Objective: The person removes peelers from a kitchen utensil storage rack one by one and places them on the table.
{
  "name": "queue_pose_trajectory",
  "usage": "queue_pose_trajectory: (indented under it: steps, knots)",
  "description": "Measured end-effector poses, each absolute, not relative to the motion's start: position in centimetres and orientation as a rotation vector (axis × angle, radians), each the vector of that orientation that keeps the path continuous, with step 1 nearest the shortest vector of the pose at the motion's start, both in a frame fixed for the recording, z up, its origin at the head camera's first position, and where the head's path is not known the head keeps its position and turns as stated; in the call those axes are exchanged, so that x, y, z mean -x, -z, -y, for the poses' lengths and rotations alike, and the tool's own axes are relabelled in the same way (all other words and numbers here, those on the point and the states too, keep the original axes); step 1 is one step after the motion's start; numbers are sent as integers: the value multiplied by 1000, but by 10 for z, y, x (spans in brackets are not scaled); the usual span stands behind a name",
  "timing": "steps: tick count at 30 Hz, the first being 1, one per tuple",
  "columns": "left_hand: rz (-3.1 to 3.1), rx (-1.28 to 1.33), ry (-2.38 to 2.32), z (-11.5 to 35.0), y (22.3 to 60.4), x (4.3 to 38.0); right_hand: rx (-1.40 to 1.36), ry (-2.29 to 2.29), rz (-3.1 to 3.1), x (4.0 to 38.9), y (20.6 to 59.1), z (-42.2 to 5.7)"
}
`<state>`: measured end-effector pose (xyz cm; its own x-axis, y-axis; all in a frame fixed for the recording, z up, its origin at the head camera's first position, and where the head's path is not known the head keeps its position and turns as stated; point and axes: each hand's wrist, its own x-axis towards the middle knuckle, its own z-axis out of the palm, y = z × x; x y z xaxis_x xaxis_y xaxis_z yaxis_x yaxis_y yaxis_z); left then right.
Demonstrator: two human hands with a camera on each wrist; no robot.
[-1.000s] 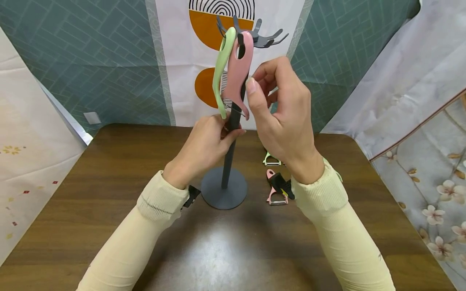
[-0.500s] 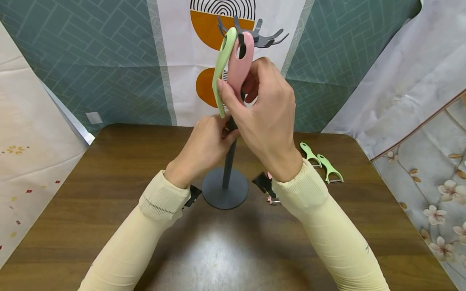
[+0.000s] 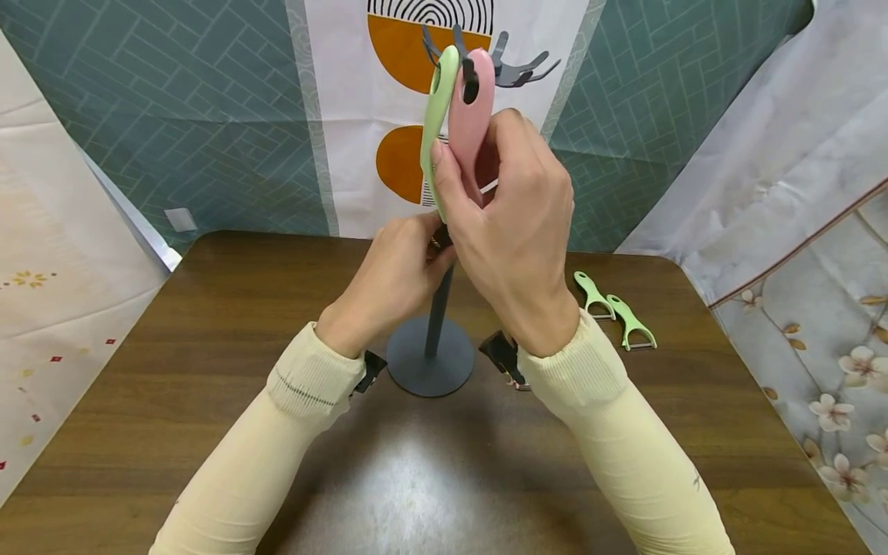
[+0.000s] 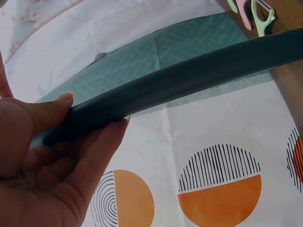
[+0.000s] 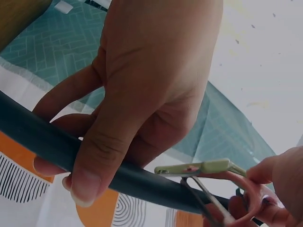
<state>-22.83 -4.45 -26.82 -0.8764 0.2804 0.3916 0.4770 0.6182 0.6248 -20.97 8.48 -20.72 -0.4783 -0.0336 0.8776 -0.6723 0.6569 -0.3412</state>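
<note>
A dark grey rack with a round base (image 3: 430, 378) and a ring of hooks (image 3: 519, 75) stands on the table. My left hand (image 3: 391, 270) grips its pole (image 4: 189, 80), thumb and fingers wrapped round it below the hooks. From one hook hangs a pink peeler (image 3: 469, 123), and on its left is a green peeler (image 3: 437, 104). My right hand (image 3: 516, 231) pinches the pink peeler's lower handle, its thumb overlapping the green one. In the right wrist view the pink peeler's blade (image 5: 215, 201) lies beside the pole, under the green peeler (image 5: 199, 168).
Two green peelers (image 3: 630, 324) lie on the wooden table (image 3: 208, 385) to the right. Another pink peeler (image 3: 520, 387) is mostly hidden behind my right wrist. Behind the table hang a teal patterned cloth (image 3: 208, 139) and a white printed panel (image 3: 354, 154).
My right hand has moved left from beside the hanging peelers and taken hold of the pink one. The rack's top and the peelers have shifted slightly right. The left hand keeps its grip.
</note>
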Motion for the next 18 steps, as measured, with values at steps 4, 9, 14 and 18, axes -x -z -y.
queue_pose_trajectory:
  steps: [4, 9, 14, 18]
  knots:
    - [2592, 630, 1110, 44, 269, 228, -560, -882, 1931, 207, 208, -88]
    - [2603, 628, 1106, 44, 267, 228, -490, -907, 1969, 203, 206, -88]
    - [2600, 625, 1112, 45, 268, 228, -425, -888, 1972, 201, 204, -86]
    - [2589, 634, 1094, 45, 269, 229, -387, -841, 1980, 199, 205, -86]
